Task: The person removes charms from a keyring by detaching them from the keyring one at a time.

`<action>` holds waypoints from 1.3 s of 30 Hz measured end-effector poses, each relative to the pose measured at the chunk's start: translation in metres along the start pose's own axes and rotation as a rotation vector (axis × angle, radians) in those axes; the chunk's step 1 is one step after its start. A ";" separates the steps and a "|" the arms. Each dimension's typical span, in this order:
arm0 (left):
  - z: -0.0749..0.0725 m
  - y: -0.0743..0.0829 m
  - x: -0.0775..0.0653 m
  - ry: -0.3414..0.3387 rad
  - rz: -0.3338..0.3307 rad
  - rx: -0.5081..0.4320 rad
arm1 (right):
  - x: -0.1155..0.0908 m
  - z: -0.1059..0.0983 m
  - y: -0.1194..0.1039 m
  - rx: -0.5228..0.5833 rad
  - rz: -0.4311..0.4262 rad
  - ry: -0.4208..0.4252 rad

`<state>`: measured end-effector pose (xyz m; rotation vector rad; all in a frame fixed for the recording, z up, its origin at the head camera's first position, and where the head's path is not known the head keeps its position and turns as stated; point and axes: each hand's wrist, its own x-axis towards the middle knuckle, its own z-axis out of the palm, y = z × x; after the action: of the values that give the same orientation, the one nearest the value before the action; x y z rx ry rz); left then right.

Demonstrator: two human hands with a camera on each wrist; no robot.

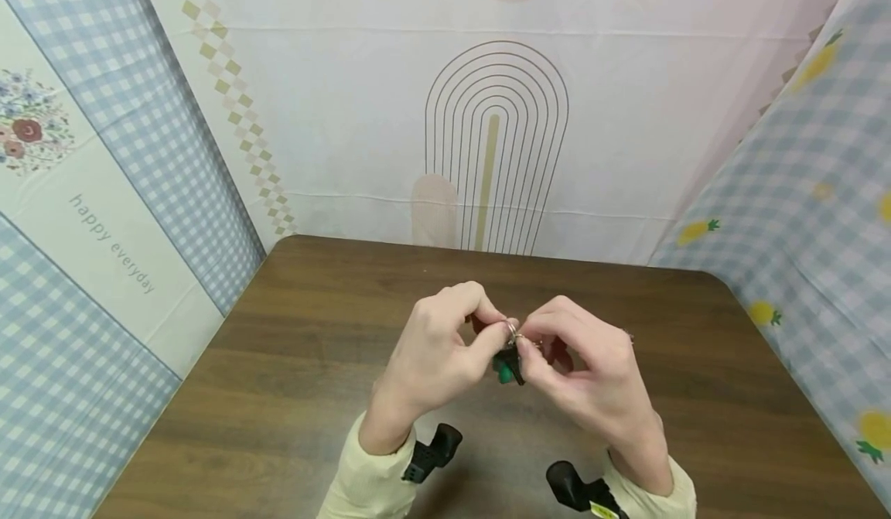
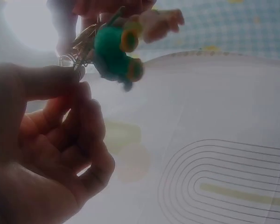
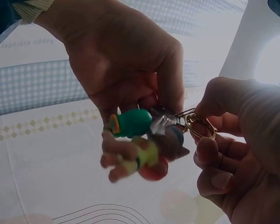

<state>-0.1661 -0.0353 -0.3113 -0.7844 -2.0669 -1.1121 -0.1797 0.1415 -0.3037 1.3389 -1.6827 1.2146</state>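
Between my two hands is a keychain with metal rings [image 1: 513, 332] and small figure charms hanging from it. My left hand [image 1: 442, 349] pinches it by a ring with thumb and forefinger. Across from it, my right hand [image 1: 592, 368] pinches the metal part close by, the two sets of fingertips nearly meeting. A gold-coloured ring [image 3: 200, 127] shows in the right wrist view, beside a green charm [image 3: 134, 122] and a blurred figure with a yellow-green part [image 3: 148, 151]. From the left wrist, the green charm [image 2: 111, 51] has orange-yellow ends. Fingertips hide part of the rings.
Below the hands stretches a brown wooden table [image 1: 292, 395]. A pale patterned cloth [image 1: 348, 117] hangs behind it, with blue checked cloths at the left [image 1: 125, 63] and right [image 1: 800, 233]. Each wrist wears a black camera mount [image 1: 435, 453].
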 end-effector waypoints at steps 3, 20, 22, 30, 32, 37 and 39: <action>0.000 0.000 0.000 -0.023 -0.071 -0.044 | -0.001 0.000 0.001 -0.002 0.008 -0.004; 0.001 -0.005 0.000 0.007 0.048 -0.014 | -0.004 0.000 0.003 -0.032 0.014 -0.008; 0.000 -0.004 -0.001 -0.005 -0.005 -0.054 | -0.004 0.000 0.003 -0.042 0.018 -0.008; 0.000 -0.005 0.001 -0.016 0.131 -0.015 | -0.004 -0.003 0.002 -0.063 0.030 -0.012; 0.000 -0.005 0.001 0.015 0.201 0.042 | -0.004 -0.003 0.002 -0.049 0.029 -0.015; -0.001 -0.003 0.000 0.071 0.229 0.118 | -0.004 -0.003 0.001 -0.015 0.023 -0.012; -0.001 -0.003 0.000 0.070 0.187 0.090 | -0.004 -0.002 0.001 -0.009 0.027 -0.012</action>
<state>-0.1683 -0.0376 -0.3130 -0.8622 -1.9273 -0.9243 -0.1795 0.1449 -0.3064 1.3248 -1.7175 1.2147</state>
